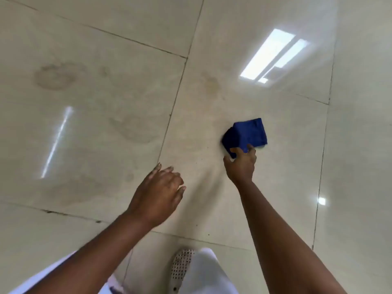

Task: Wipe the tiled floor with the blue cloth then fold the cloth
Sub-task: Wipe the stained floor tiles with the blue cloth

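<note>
The blue cloth lies bunched into a small folded wad on the glossy beige tiled floor, right of centre. My right hand reaches out over its near edge, fingers curled onto the fabric and gripping it. My left hand hovers low over the floor to the left of the cloth, well apart from it, fingers loosely spread and holding nothing. Faint brownish smears and dried rings mark the tiles to the left of and beyond the cloth.
Dark grout lines cross the floor around the hands. A perforated white shoe and white trouser legs show at the bottom edge. Ceiling lights reflect brightly off the tiles at upper right.
</note>
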